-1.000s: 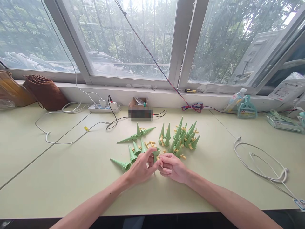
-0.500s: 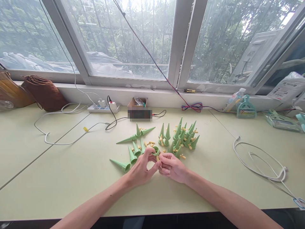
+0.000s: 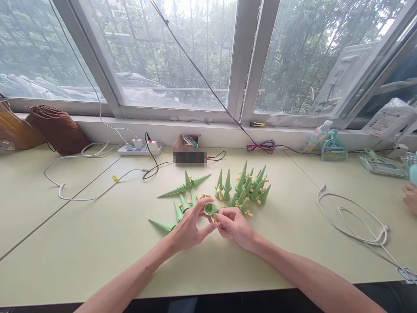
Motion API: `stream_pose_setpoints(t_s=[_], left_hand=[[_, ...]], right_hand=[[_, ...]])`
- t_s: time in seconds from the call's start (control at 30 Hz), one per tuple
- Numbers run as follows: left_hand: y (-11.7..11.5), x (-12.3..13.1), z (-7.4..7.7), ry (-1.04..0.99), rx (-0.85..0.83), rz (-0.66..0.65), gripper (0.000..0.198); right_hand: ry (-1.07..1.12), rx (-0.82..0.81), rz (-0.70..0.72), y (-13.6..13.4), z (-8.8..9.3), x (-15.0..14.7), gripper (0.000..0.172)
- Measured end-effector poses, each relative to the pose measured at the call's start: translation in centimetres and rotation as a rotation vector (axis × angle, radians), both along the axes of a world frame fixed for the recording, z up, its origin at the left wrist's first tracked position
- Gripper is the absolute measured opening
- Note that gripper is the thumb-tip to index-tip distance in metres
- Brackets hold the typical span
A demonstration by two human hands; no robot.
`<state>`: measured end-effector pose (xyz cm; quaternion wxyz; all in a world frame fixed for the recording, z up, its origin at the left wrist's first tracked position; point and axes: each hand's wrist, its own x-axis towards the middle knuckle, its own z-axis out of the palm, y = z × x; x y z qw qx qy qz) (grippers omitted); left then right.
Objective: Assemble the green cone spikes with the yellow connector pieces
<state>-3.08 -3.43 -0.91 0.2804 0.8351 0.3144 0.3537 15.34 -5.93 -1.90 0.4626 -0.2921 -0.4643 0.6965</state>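
Both my hands meet over the table around one green plastic watering spike (image 3: 210, 209), its open socket end turned up towards me. My left hand (image 3: 192, 221) curls round it, fingers at the far side and thumb reaching to a small yellow valve (image 3: 215, 217) below the socket. My right hand (image 3: 236, 226) pinches the spike and valve from the right; its fingertips partly hide them. Left of my hands lie loose green spikes (image 3: 162, 226). Beyond are small yellow valves (image 3: 203, 196). To the right stands a cluster of green spikes with yellow valves (image 3: 249, 187).
At the back are a power strip (image 3: 140, 150), a small cardboard box (image 3: 187, 141) and a brown bag (image 3: 60, 130). A white cable (image 3: 352, 230) lies coiled at right, near teal dustpans (image 3: 334, 145). Another person's hand (image 3: 411, 196) shows at the right edge.
The spike in my hands has turned so its socket faces me more. My left fingers have opened a little around it. Another person's hand has appeared at the right edge.
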Motion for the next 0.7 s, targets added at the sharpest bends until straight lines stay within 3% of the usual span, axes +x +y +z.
stream_pose_setpoints(t_s=[0.1,0.23,0.7], left_hand=[[0.06,-0.18,0.71,0.088,0.058,0.0,0.053],[0.17,-0.34,1.11,0.128,0.11,-0.035,0.042],[0.17,-0.6,0.28,0.003,0.284,0.005,0.034]], right_hand=[[-0.053,0.047,-0.002,-0.06,-0.04,0.02,0.041],[-0.08,0.076,-0.007,-0.07,0.07,0.03,0.042],[-0.03,0.124,0.115,-0.41,0.46,0.19,0.038]])
